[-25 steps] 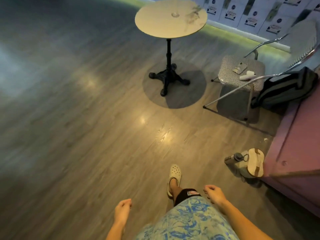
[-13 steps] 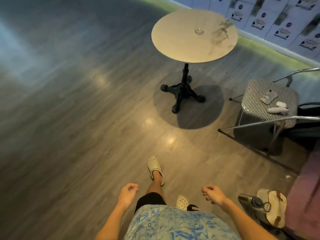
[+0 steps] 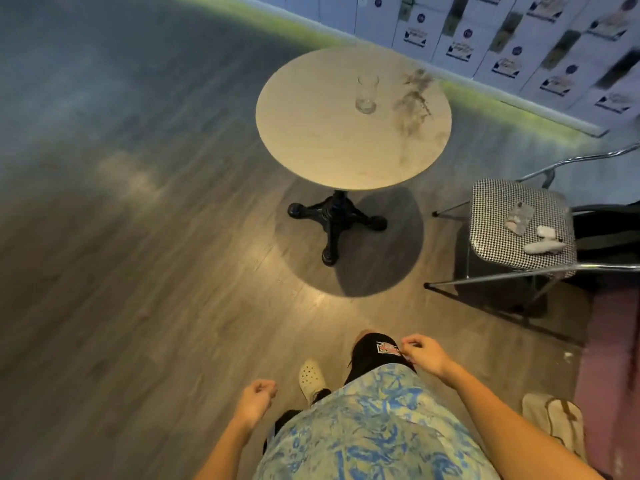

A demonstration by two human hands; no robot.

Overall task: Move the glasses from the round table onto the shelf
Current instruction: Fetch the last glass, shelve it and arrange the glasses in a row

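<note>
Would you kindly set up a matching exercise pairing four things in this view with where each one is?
Things:
1. glass
2. phone
3. clog
4. right hand

Places:
A. on the checked chair seat
B. on the wooden floor
C. upright on the round table
D. empty, in front of the black shorts

Pairs: 1-C, 2-A, 3-B, 4-D
</note>
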